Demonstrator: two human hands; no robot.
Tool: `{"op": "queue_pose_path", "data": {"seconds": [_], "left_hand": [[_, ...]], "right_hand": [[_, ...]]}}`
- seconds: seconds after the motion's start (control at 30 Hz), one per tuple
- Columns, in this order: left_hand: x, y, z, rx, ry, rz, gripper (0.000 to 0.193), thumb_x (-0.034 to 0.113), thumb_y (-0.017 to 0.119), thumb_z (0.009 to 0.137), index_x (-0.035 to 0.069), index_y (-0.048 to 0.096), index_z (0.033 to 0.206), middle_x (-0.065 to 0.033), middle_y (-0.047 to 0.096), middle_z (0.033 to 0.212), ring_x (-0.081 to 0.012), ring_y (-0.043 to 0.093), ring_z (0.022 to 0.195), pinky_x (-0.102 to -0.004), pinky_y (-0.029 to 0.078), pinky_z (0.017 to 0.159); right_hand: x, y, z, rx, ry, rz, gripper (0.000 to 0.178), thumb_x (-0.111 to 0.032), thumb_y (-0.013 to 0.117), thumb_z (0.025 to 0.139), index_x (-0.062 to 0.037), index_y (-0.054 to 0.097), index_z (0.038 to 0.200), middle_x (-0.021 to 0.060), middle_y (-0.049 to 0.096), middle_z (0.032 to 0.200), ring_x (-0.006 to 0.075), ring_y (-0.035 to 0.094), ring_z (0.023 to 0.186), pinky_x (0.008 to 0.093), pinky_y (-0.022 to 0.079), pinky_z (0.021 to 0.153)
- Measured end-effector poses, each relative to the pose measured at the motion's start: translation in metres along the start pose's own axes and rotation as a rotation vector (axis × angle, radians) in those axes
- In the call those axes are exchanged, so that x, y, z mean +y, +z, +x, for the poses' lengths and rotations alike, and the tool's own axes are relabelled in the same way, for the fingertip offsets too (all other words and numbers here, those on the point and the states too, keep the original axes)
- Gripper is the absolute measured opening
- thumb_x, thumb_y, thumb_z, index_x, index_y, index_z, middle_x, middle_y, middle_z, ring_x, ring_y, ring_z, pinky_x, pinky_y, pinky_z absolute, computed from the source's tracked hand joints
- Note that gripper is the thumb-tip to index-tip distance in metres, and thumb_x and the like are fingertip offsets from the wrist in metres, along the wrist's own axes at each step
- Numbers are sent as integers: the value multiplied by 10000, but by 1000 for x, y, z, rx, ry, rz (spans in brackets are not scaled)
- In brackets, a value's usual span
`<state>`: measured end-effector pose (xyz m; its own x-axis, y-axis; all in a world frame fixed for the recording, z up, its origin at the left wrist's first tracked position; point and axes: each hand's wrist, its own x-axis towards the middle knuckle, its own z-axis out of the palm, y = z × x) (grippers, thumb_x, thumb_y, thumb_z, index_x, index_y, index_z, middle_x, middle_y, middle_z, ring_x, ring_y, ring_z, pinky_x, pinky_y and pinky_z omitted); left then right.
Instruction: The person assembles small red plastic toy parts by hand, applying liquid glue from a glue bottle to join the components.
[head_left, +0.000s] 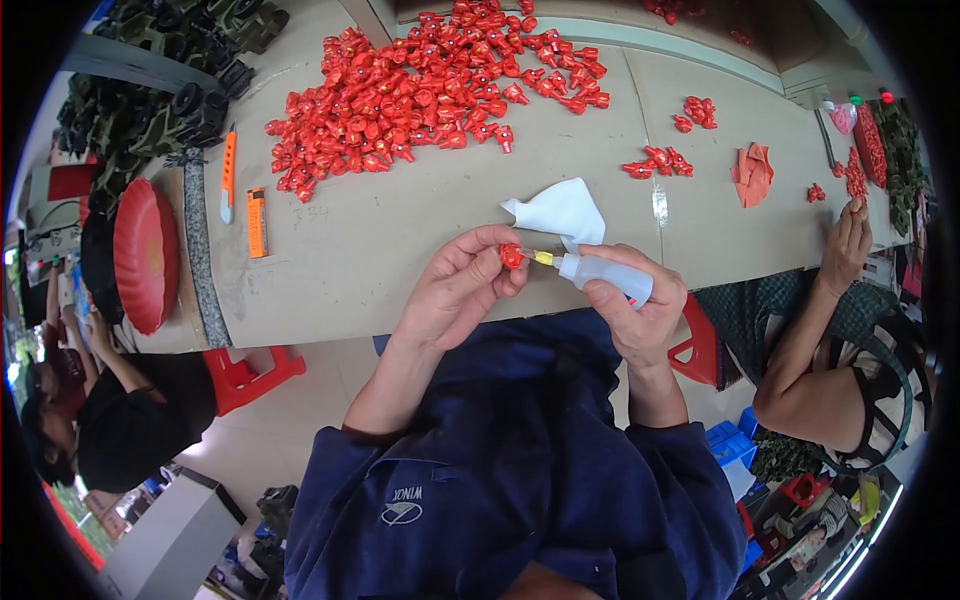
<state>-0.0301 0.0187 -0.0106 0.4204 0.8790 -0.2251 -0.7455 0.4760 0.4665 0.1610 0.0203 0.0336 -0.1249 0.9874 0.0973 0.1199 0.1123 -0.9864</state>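
Between the thumb and fingers of my left hand (455,285) is a small red plastic part (511,256). My right hand (640,310) grips a soft white squeeze bottle (610,276) with a yellow collar and a thin tip. That tip points left and meets the red part, or comes very close to it; whether they touch I cannot tell. Just beyond my hands a crumpled white cloth (560,211) lies on the grey table (350,255). A big heap of similar red parts (390,105) spreads across the table's far middle.
An orange utility knife (229,175) and an orange box (258,222) lie left, near a red scalloped tray (146,257). Small groups of red parts (658,162) and an orange-red cloth (752,176) lie right. Another person's hand (848,240) works at far right; someone sits left.
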Motion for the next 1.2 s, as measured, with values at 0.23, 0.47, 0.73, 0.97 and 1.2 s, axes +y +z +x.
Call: {"op": "queue_pose_path", "data": {"seconds": [0.23,0.47,0.73,0.97,1.2], "left_hand": [[0,-1,1,-22,7,-9,213,128,478,875,28,516,1058,-75,558,882,-131,511,762,-223,416,660],[0,-5,2,-31,12,-6,209,132,481,874,27,517,1051,-77,562,857,-131,513,764,-222,416,658],[2,-4,1,8,27,-24,209,129,487,870,22,518,1048,-81,557,863,-131,518,769,-225,417,660],[8,-7,-10,59,56,33,202,120,495,865,12,515,1035,-79,558,886,-131,529,778,-232,422,671],[12,-7,-16,38,54,36,199,115,497,863,7,514,1030,-85,561,881,-138,535,787,-240,425,674]], "right_hand": [[0,0,1,-6,-6,9,259,-72,692,694,19,613,924,105,622,776,131,587,677,221,448,586],[-2,-3,3,-4,10,-15,256,-66,691,694,16,614,924,104,624,768,133,589,659,221,452,569],[-1,-2,6,83,97,119,284,-47,675,707,15,589,970,81,615,899,114,576,777,219,453,684],[17,25,62,-1,-176,-201,285,-10,642,706,-5,583,984,78,605,873,146,545,832,267,419,766],[21,62,85,-147,13,-353,342,-96,685,677,-84,590,1005,97,586,915,195,543,820,273,437,719]]}}
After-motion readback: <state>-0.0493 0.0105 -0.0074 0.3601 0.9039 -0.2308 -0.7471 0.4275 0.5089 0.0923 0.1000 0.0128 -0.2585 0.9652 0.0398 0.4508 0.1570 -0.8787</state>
